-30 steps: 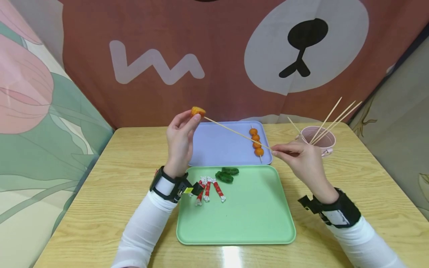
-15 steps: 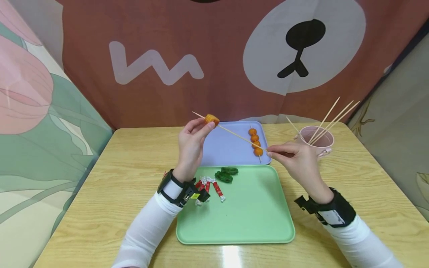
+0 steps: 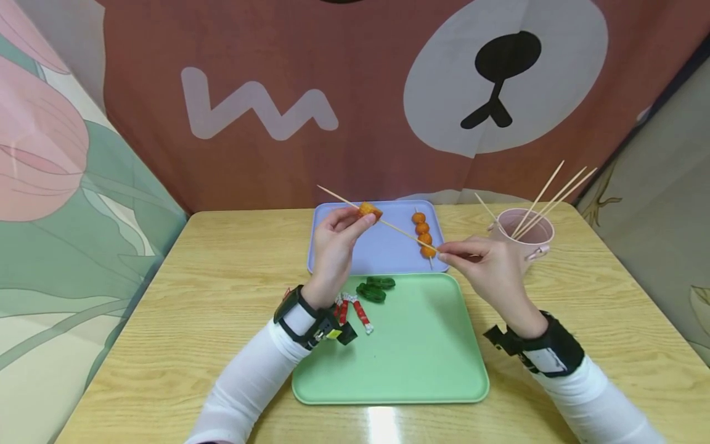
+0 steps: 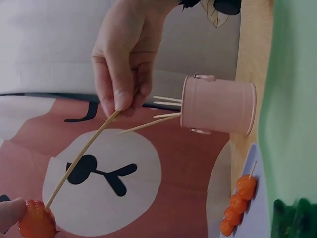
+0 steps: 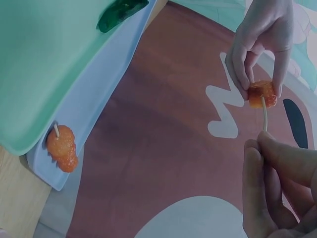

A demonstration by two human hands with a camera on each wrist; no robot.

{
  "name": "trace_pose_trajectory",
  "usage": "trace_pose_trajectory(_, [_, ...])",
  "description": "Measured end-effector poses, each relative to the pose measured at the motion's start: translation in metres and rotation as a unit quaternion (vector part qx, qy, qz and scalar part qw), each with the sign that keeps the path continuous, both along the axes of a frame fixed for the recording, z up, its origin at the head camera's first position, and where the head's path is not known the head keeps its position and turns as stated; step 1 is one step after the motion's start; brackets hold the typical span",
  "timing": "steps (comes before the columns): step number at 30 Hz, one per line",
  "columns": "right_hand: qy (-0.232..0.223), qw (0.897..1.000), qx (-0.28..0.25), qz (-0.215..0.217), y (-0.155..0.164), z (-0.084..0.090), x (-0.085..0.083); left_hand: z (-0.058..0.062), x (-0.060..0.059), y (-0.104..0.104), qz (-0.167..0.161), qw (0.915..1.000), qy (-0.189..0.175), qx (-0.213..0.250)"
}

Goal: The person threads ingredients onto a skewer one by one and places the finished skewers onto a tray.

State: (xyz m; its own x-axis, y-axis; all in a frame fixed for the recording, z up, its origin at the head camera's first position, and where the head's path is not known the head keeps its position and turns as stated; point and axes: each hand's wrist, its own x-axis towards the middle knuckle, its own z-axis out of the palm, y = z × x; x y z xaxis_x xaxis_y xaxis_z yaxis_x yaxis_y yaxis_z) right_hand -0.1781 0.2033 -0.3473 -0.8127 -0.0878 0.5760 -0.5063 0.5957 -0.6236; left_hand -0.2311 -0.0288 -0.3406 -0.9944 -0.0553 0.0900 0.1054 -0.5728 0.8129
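Fingers of the left hand [image 3: 339,237] pinched an orange ball [image 3: 368,210] at frame centre, above the blue tray [image 3: 366,246]; the ball sat threaded on a skewer [image 3: 399,230]. Right hand [image 3: 488,265] pinched the skewer's blunt end, right of centre. Skewer looked thin, light, likely to bend or snap if pushed off-axis; best held low, near the ball. Ball looked soft, slightly ridged, probably squashable; a side grip seemed safest. Finished skewer [image 3: 424,236] lay on the blue tray; green tray [image 3: 421,357] below.

Two trays [image 3: 388,394], two skewers [image 3: 399,230], one cup [image 3: 535,237], four loose sticks [image 3: 546,194]
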Motion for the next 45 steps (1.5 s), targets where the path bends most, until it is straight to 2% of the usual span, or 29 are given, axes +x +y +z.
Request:
trace_pose_trajectory(6, [-0.005,1.000,-0.013,0.015,-0.003,-0.001,0.000,-0.007,0.004,0.006,-0.013,0.9995,-0.010,-0.026])
trace_pose_trajectory(14, [-0.007,1.000,0.009,-0.001,-0.004,-0.005,0.001,-0.013,0.010,0.012,-0.042,0.9964,-0.019,-0.071])
trace_pose_trajectory(24, [0.001,1.000,0.022,-0.011,-0.007,-0.005,0.001,-0.016,0.013,0.016,-0.039,0.9932,-0.030,-0.105])
trace_pose_trajectory(30, [0.005,0.999,0.029,-0.015,-0.007,-0.005,0.001,-0.017,0.014,0.017,-0.039,0.9925,-0.030,-0.112])
trace_pose_trajectory(37, [0.011,0.999,0.035,-0.010,-0.009,-0.004,0.001,-0.017,0.016,0.018,-0.073,0.9887,-0.025,-0.128])
trace_pose_trajectory(45, [0.019,0.999,0.041,-0.013,-0.010,-0.004,0.002,-0.018,0.019,0.020,-0.075,0.9881,-0.024,-0.132])
